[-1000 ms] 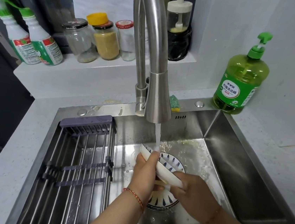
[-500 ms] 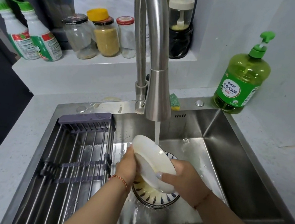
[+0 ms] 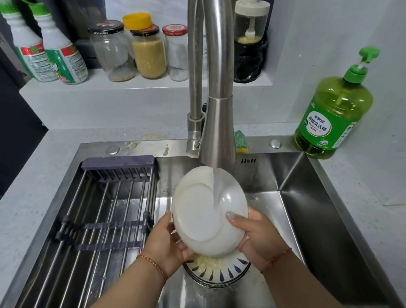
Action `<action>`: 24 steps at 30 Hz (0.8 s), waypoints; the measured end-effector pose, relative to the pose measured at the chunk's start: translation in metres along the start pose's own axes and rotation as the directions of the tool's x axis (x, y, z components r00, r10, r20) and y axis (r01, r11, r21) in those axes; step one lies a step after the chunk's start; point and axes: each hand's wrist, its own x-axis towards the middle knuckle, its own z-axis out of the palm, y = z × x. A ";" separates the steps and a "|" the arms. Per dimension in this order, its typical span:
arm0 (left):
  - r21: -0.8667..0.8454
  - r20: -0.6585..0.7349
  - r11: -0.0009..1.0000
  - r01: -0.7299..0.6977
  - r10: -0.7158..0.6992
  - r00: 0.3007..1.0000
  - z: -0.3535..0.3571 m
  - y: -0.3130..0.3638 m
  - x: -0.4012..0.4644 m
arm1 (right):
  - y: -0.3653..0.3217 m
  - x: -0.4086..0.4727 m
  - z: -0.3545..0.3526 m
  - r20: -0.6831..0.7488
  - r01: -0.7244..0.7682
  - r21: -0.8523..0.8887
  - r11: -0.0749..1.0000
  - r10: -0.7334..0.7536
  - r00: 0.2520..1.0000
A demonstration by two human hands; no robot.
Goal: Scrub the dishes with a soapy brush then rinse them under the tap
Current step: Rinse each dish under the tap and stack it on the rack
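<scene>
i hold a white plate (image 3: 205,212) tilted, underside toward me, in the stream from the steel tap (image 3: 218,135), over the sink (image 3: 334,232). my left hand (image 3: 167,244) grasps its lower left rim, fingers curled behind it. my right hand (image 3: 257,236) grasps the right rim, thumb pressed on the underside. water runs down the plate's back. just below sits a blue-patterned dish (image 3: 221,270) with yellowish residue, on the sink floor. a grey drying rack (image 3: 104,213) spans the sink's left side. green dish soap bottle (image 3: 333,110) stands on the counter at back right; a sponge (image 3: 240,141) sits behind the tap.
</scene>
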 end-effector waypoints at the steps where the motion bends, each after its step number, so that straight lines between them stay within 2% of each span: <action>1: -0.027 0.013 1.000 0.007 -0.007 1.000 0.000 -0.001 0.000 | 0.000 -0.001 -0.003 -0.003 0.003 0.051 0.999 -0.003 1.000; 5: -0.110 0.070 0.994 -0.010 0.017 0.997 0.007 -0.004 0.003 | 0.001 -0.006 -0.015 -0.039 0.015 0.224 0.975 -0.007 0.999; 8: -0.114 0.167 0.993 -0.021 0.040 0.985 0.017 -0.004 -0.004 | 0.006 -0.009 -0.026 -0.068 -0.002 0.305 0.952 0.024 0.997; 12: -0.094 0.257 0.995 0.026 -0.001 0.966 0.027 -0.008 -0.013 | 0.014 -0.015 -0.041 -0.048 -0.032 0.366 0.930 0.053 0.997; 18: -0.028 0.267 0.999 0.017 -0.008 0.964 0.016 -0.017 -0.023 | 0.022 -0.020 -0.063 -0.033 -0.101 0.290 0.952 0.115 0.993; 24: -0.053 0.241 0.995 0.087 -0.072 0.968 -0.010 -0.030 -0.029 | 0.022 -0.018 -0.055 0.065 -0.206 0.135 0.969 0.198 0.978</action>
